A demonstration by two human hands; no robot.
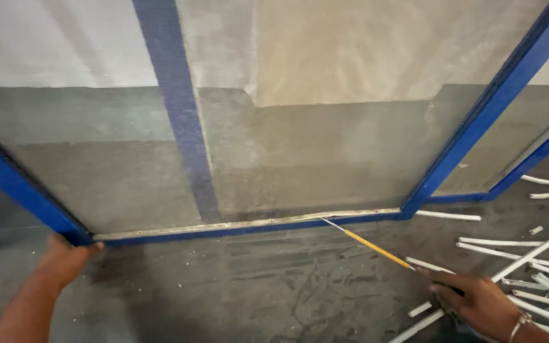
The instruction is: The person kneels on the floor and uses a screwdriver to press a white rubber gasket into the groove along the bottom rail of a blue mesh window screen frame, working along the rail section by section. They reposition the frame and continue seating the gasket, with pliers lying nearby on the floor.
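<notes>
1. Grey concrete floor (255, 286) fills the lower half of the view, scuffed and dusty; a pale wall rises behind it.
2. Standing on the floor is a blue-framed mesh screen (249, 227), seen through to the wall; a thin metal strip (249, 223) with small screws runs along its bottom rail.
3. Left hand (65, 257) grips the lower left corner of the frame, fingers curled round it and clamped on the blue rail.
4. Right hand (478, 302) holds a long yellow-shafted tool (370, 244) (a screwdriver, by the look of it); its fingers are closed on the handle, which is hidden under them.
5. Tool tip meets the metal strip toward the right end of the bottom rail, well apart from the right hand's fingers.
6. White strips (541, 279) lie scattered on the floor around and beyond the right hand; one passes just beneath it.
7. A second blue frame (528, 162) leans at the far right, cut off by the edge; the right wrist wears a bracelet (517, 322), partly out of view.
</notes>
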